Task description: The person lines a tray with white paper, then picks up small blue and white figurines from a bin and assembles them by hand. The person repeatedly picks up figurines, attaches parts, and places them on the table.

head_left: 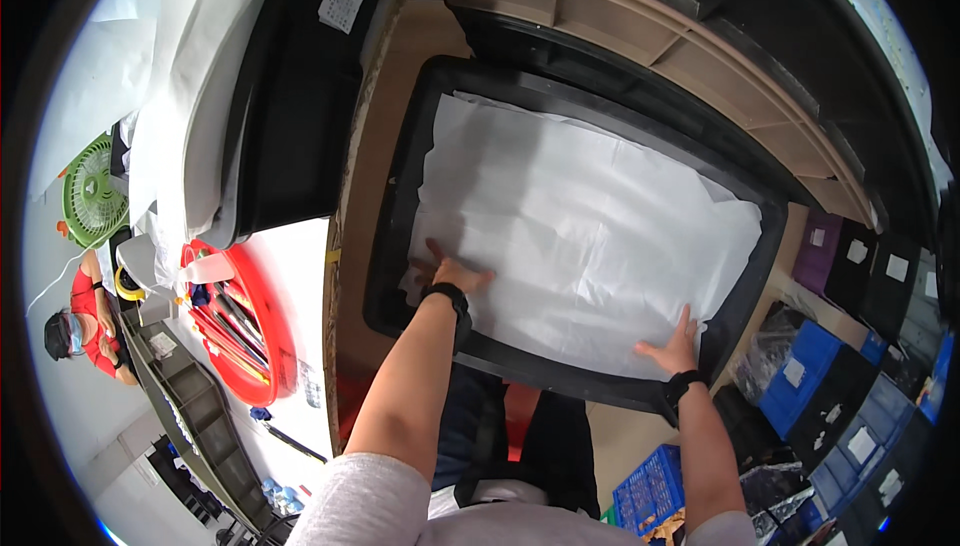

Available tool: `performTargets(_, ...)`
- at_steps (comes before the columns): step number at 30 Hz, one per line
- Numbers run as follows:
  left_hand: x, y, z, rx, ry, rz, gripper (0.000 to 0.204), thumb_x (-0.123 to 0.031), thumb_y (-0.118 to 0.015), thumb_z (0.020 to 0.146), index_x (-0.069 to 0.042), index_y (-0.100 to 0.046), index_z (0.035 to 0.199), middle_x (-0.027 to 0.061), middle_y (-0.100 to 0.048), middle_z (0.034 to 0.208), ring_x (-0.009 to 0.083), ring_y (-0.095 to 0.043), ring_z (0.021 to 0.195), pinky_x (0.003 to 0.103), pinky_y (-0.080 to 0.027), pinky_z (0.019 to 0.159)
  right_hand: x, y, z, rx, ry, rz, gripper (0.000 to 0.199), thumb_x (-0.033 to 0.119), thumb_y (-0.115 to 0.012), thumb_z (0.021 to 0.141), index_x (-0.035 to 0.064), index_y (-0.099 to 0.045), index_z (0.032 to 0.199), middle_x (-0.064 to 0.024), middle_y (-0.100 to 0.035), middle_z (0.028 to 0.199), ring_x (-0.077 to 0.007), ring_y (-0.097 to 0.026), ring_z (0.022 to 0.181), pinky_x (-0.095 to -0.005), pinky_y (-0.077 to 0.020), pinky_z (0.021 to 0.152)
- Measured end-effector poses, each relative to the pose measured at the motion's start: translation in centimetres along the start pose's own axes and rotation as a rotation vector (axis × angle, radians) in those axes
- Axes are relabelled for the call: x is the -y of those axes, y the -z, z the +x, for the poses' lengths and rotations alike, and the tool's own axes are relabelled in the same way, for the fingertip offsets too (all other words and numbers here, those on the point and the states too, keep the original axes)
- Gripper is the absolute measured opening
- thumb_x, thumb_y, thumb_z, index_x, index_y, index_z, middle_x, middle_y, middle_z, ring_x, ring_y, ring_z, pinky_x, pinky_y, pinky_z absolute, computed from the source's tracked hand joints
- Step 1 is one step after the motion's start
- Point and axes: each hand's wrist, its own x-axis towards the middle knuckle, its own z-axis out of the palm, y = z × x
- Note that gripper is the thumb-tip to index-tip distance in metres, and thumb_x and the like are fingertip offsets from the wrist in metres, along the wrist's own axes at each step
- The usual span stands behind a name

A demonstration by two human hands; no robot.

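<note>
A large white sheet (590, 236), thin and creased like paper or plastic film, lies across a black rectangular tray (560, 371) in front of me. My left hand (453, 273) rests on the sheet's near left part, fingers spread. At the near right corner my right hand (673, 351) touches the sheet, thumb and index finger stretched apart. Neither hand grips anything that I can see. The sheet's edges are uneven and reach close to the tray's rim. What lies under the sheet is hidden.
Stacked black and brown crates (700, 46) stand beyond the tray. On the left table, a red basin (265, 316) holds long tools or cables. Blue and black bins (800, 366) line the right side; a blue basket (648, 491) sits below. A co-worker (90, 316) is far left.
</note>
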Motion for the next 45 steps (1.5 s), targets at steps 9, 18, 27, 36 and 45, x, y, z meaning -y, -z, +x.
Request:
performTargets(9, -8.1, 1.5, -6.8, -0.408, -0.258, 0.079, 0.104, -0.034, -0.077, 0.071, -0.013, -0.01, 0.147, 0.0208, 0.004, 0.152, 0.0386, -0.005, 0.141, 0.057, -0.034, 0.102, 4.1, 7.1, 2.8, -0.111, 0.244, 0.151, 0.065, 0.019, -0.072, 0.075, 0.0023, -0.044, 0.131, -0.0228, -0.053, 0.124, -0.0335, -0.051, 0.116, -0.0362, -0.0392, 0.099)
performTargets(18, -12.3, 3.0, -4.6, -0.354, -0.313, 0.358, 0.12, -0.027, -0.086, 0.062, -0.03, -0.002, 0.148, 0.0119, 0.012, 0.153, 0.0381, 0.006, 0.141, 0.064, -0.029, 0.104, 8.9, 6.9, 13.7, -0.57, 0.137, -0.146, 0.099, 0.043, -0.079, 0.066, 0.0181, -0.024, 0.145, -0.0176, -0.013, 0.151, -0.0464, -0.009, 0.136, -0.0605, -0.0308, 0.101)
performTargets(27, -11.1, 3.1, -4.6, -0.398, -0.509, 0.297, 0.119, -0.027, -0.085, 0.061, -0.028, -0.004, 0.148, 0.0115, 0.008, 0.154, 0.0359, 0.002, 0.142, 0.065, -0.028, 0.103, 6.0, 8.2, 15.7, -0.612, 0.327, -0.073, 0.089, 0.042, -0.078, 0.064, -0.0023, -0.041, 0.133, -0.027, -0.049, 0.127, -0.0399, -0.042, 0.123, -0.0436, -0.0345, 0.103)
performTargets(36, -1.9, -3.2, -17.5, -0.381, -0.859, 0.144, 0.066, -0.019, -0.07, 0.075, -0.001, -0.042, 0.132, 0.0327, -0.024, 0.142, 0.0489, -0.026, 0.131, 0.046, -0.035, 0.106, 9.7, 3.9, -1.1, -0.212, 0.511, 0.284, 0.027, 0.024, -0.052, 0.094, -0.0018, -0.06, 0.097, -0.0137, -0.06, 0.063, -0.0239, -0.061, 0.053, -0.0352, -0.049, 0.052)
performTargets(45, 15.4, -3.4, -34.0, -0.557, -0.976, -0.165, 0.037, -0.016, -0.063, 0.083, -0.003, -0.057, 0.117, 0.0174, -0.061, 0.113, 0.0333, -0.06, 0.102, 0.038, -0.048, 0.089, 13.8, 0.7, -8.9, 0.221, 0.756, 0.304, 0.043, 0.033, -0.042, 0.098, -0.0018, -0.066, 0.092, -0.017, -0.066, 0.081, -0.0287, -0.062, 0.075, -0.0346, -0.0465, 0.075)
